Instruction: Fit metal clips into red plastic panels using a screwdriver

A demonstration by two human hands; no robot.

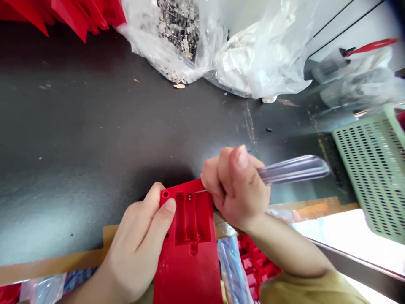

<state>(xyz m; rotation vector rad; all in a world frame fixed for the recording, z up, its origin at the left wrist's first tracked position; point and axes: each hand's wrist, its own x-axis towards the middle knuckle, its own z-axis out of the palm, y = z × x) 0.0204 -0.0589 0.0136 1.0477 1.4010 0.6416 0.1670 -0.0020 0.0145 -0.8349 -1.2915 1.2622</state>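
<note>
Holding plastic casing (190,272), translucent handle (294,169)

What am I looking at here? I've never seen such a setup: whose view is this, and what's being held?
There is no machine: this single picture comes from a camera worn on a person's head, looking forward and down at two bare hands. The left hand holds a flat red plastic case near its top edge. The right hand grips a tool with a clear plastic handle; its thin tip is close to a small metal coil spring inside the case. On the dark tabletop sits a clear plastic bag of small metal pieces.
</note>
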